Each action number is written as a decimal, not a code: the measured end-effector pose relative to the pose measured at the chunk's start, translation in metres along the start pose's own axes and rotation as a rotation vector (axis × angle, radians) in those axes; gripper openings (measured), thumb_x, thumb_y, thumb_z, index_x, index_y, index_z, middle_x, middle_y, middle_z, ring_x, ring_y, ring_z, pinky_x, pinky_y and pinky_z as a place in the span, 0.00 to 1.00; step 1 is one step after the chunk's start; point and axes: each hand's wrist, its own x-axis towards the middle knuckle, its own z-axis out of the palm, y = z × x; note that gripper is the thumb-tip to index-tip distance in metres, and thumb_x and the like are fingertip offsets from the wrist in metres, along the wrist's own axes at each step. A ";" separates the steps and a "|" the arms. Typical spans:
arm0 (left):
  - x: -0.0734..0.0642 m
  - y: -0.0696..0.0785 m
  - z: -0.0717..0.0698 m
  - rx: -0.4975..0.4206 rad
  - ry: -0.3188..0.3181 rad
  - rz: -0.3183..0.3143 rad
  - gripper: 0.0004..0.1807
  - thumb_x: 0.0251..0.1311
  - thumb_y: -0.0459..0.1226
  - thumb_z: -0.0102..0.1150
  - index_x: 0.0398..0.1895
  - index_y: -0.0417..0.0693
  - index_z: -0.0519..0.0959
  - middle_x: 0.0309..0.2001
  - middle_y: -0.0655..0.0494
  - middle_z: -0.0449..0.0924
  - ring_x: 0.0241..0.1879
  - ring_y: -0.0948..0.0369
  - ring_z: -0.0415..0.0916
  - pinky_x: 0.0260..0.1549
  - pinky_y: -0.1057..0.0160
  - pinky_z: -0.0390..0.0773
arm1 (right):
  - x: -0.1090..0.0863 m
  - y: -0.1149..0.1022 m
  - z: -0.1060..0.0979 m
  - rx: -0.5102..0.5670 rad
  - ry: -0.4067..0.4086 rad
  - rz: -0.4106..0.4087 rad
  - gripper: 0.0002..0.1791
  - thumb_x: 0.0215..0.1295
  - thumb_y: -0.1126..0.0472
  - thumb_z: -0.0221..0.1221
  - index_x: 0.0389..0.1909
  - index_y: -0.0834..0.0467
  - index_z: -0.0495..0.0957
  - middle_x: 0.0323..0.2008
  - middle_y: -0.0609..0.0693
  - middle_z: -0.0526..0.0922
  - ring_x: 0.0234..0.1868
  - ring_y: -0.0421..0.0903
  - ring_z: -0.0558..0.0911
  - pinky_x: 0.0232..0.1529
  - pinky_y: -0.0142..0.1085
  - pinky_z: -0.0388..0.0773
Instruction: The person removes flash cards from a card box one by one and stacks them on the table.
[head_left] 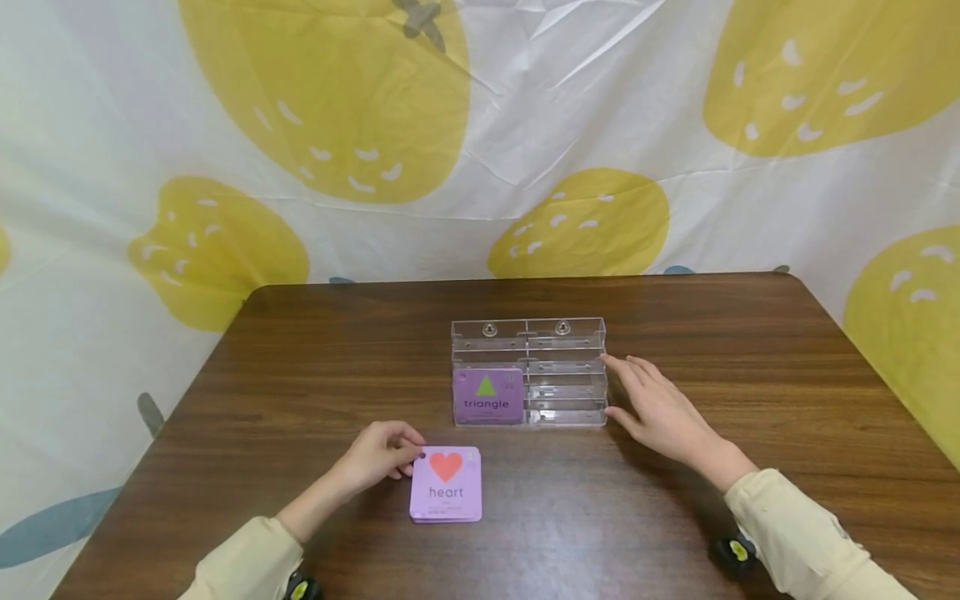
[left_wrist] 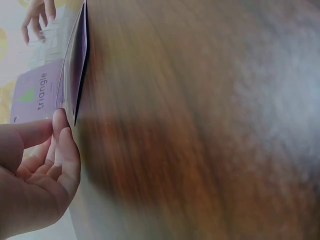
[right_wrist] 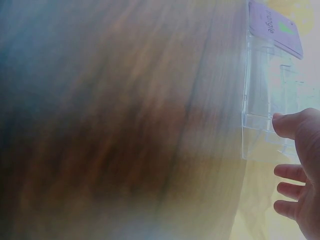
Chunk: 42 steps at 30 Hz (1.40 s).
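Pinching the square lilac heart-printed cards (head_left: 446, 502), the left hand (head_left: 377, 454) should lift gently, while the right hand (head_left: 663, 410), fingers spread, can steady the clear plastic rack (head_left: 529, 375).

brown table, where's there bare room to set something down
Bare table lies left of the clear rack, beyond the left hand; right of the right hand; and nearer, between the heart cards and right sleeve. Crowded: the narrow gap from rack to cards, with a hand at each.

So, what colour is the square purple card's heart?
The heart is orange-red, clearest in the head view.
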 end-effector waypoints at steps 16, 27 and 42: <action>-0.001 0.003 -0.002 0.123 0.015 0.054 0.04 0.55 0.27 0.55 0.31 0.34 0.78 0.24 0.49 0.79 0.20 0.63 0.75 0.17 0.67 0.75 | -0.001 0.001 0.001 -0.001 0.002 -0.006 0.39 0.50 0.61 0.65 0.61 0.67 0.58 0.56 0.62 0.68 0.56 0.62 0.66 0.57 0.51 0.62; -0.002 0.007 -0.001 0.193 0.027 0.066 0.03 0.54 0.28 0.56 0.30 0.35 0.78 0.23 0.51 0.78 0.20 0.63 0.74 0.16 0.67 0.74 | 0.000 0.001 0.000 0.002 0.008 -0.002 0.39 0.50 0.61 0.65 0.61 0.67 0.59 0.55 0.63 0.69 0.56 0.63 0.66 0.57 0.52 0.62; -0.005 0.009 -0.002 0.217 0.053 0.069 0.04 0.53 0.28 0.57 0.32 0.36 0.78 0.24 0.51 0.80 0.19 0.63 0.73 0.16 0.68 0.73 | 0.001 0.001 0.000 0.009 0.007 -0.008 0.39 0.50 0.61 0.65 0.61 0.67 0.59 0.56 0.62 0.68 0.56 0.62 0.66 0.58 0.51 0.61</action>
